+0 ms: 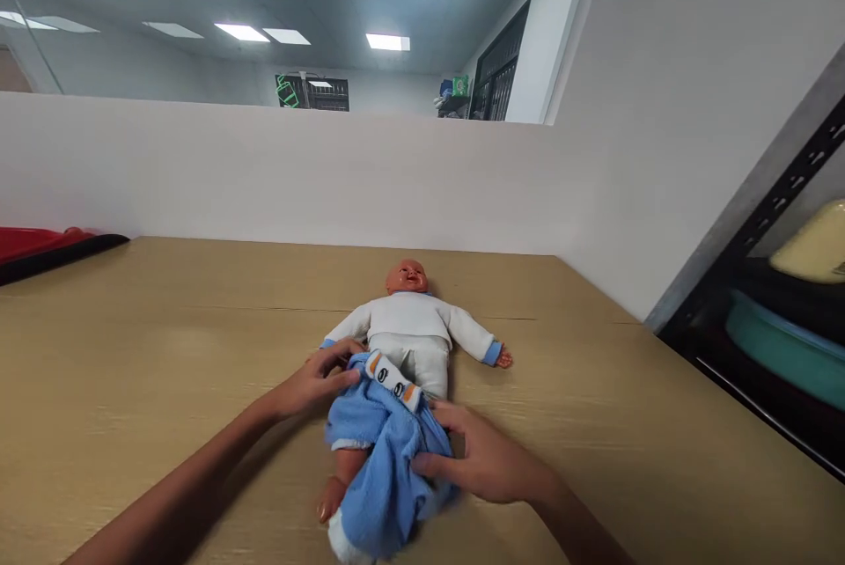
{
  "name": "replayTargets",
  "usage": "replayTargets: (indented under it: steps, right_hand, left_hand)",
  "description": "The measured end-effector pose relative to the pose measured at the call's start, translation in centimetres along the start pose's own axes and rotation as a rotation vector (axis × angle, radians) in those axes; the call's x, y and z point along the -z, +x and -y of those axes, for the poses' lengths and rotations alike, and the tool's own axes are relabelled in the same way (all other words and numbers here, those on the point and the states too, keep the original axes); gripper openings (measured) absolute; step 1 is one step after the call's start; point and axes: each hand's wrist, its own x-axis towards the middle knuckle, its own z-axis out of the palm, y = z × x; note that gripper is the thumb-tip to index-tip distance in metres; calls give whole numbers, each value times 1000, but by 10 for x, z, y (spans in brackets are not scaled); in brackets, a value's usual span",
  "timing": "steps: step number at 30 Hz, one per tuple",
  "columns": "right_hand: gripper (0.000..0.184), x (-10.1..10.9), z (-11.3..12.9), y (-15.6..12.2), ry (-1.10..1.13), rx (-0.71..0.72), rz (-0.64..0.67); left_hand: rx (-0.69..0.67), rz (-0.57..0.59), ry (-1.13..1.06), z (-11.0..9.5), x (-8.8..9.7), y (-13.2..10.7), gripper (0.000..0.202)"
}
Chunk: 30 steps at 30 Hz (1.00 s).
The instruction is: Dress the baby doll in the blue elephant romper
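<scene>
A baby doll (407,314) lies on its back on the wooden table, its head away from me. It wears a white top with blue cuffs. Blue fleece pants (386,468) with a white patterned waistband are partly on its legs; one bare foot sticks out of a leg opening at the left. My left hand (326,376) pinches the waistband's left end beside the doll's hip. On the other side, my right hand (479,455) grips the blue cloth between thumb and fingers. The doll's other foot is hidden under the cloth.
The tabletop (198,345) meets a white wall (330,178) with a window above. A red and black object (53,246) sits at the left edge. On the right stands a black shelf rack (745,283) holding a teal bin (785,349) and a yellow item (815,244).
</scene>
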Motion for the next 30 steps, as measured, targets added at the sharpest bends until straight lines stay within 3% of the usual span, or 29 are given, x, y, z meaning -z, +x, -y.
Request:
replayTargets:
  steps: [4,7,9,13,16,19,23,27,30]
  right_hand:
    - [42,-21,-5,-9,-61,56,-200]
    - [50,-29,-12,-8,-33,27,-312]
    - [57,-30,-13,-7,35,9,-351]
    - [62,-23,-10,-12,171,2,-276]
    - [62,-16,-8,-26,293,50,-132]
    - [69,-13,-9,-37,355,24,-126]
    - [69,-11,-10,-44,222,-68,-190]
    - [72,-10,-3,-48,167,-186,-56]
    - [64,-15,3,-50,82,-221,-134]
  left_hand:
    - [-93,134,233,-37,-6,7,66]
    - [-80,272,264,-60,-17,21,86]
    - [-74,385,240,-68,-23,32,84]
    - [8,656,168,-63,-29,51,45]
    - [-48,636,53,-50,-30,54,31]
    - [-64,566,-1,-40,-34,51,29]
    - [14,536,-3,-36,-43,45,43]
    - [95,777,-92,-41,-47,44,51]
    - [116,843,-124,-42,-47,43,50]
